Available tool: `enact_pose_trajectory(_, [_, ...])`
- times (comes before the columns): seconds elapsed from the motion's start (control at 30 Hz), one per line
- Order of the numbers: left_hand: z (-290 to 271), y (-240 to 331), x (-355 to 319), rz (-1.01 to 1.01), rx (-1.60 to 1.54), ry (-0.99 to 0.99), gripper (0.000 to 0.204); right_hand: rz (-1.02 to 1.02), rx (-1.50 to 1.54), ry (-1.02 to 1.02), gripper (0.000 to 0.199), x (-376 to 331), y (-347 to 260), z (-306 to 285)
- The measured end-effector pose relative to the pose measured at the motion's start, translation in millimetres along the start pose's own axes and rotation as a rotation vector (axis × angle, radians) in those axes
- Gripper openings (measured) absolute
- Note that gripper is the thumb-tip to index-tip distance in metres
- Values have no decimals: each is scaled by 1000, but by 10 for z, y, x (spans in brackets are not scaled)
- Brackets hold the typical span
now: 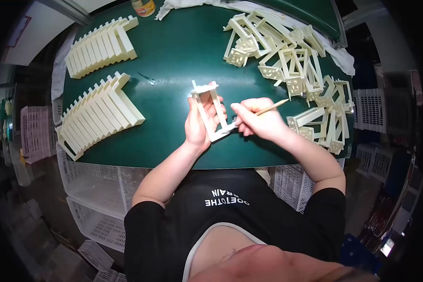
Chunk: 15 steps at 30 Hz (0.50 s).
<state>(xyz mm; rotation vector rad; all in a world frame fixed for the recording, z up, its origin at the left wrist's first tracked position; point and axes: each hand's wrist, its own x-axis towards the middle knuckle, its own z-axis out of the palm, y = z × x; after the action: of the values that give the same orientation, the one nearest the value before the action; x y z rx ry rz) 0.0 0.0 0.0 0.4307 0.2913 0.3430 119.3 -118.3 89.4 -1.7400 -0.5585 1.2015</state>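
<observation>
At the far left, beside the table, we note pale lattice crates (35,134) stacked on the floor, with more white crates (96,188) under the table's near edge. On the left part of the green table (174,51) we record two orderly rows of cream plastic frames standing on edge and leaning against one another: an upper row (101,46) and a lower row (98,115) that curves toward the near edge. A small jar with a yellow label (143,6) sits at the far edge, and a small metal object (149,79), too small for us to identify, lies on the bare green surface between the rows and the hands. At centre, we find the left hand (198,126) gripping a cream rectangular frame (210,110) held roughly upright just above the table; the fingers are wrapped around the frame's left rail, with the fingertips showing through its opening. Just to its right, the right hand (258,120) has its fingers pressed together, pinching a thin wooden-handled tool (270,107) whose handle points up and to the right, while its working end meets the lower right corner of the frame. We cannot tell what kind of tip the tool carries. To the right, we observe a loose, unsorted heap of the same cream frames (291,61), running from the far edge down to the table's right side.
</observation>
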Motion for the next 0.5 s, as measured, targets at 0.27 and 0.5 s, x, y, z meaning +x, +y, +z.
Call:
enact_pose_trajectory(0.27, [16,2,-8,71,-16,8,65,-56,39,99,38,-2,101,-47])
enact_pose_trajectory(0.5, [35,-63,-16,107,98,100,67,-272,67,129,32,-149,241,167])
